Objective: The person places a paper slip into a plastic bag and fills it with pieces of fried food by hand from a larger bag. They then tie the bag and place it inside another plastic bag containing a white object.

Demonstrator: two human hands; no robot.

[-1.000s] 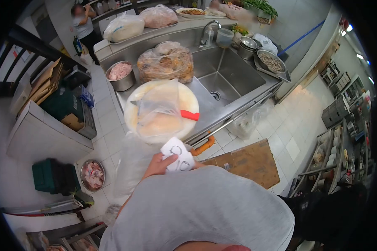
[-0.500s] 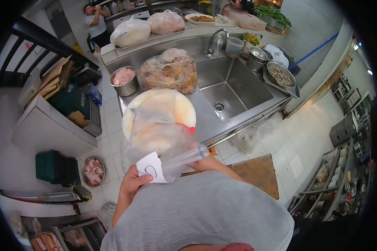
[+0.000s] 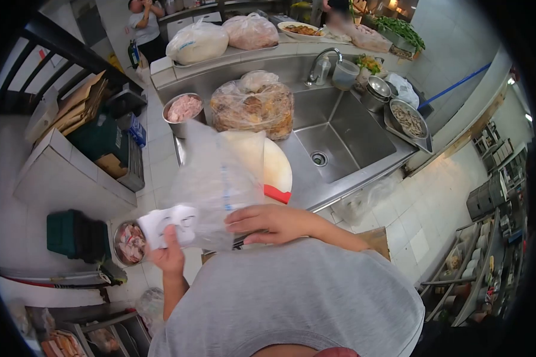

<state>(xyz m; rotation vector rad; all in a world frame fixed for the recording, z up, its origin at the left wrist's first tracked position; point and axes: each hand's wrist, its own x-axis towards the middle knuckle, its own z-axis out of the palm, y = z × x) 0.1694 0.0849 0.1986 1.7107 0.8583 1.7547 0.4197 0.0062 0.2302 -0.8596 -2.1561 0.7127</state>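
Note:
My left hand (image 3: 168, 253) pinches a white paper slip (image 3: 171, 225) with dark marks, low on the left. Beside it hangs a clear plastic bag (image 3: 211, 178) with blue print, spread over part of a round cutting board (image 3: 277, 169). My right hand (image 3: 262, 224) lies against the lower right of this bag, its fingers stretched out. A red object (image 3: 277, 194) shows at the board's near edge. Behind the board, a filled clear bag (image 3: 253, 107) of brownish food stands on the steel counter.
A metal pot (image 3: 184, 113) of pink meat stands left of the filled bag. The sink (image 3: 345, 137) with its faucet (image 3: 324, 59) is on the right. On the floor at left is a bowl of meat (image 3: 130, 243). One person (image 3: 145, 27) stands at the back left.
The clear bag has been lifted and spread out to the left. My left hand has moved left with the paper, and my right hand has come over the bag with its fingers extended.

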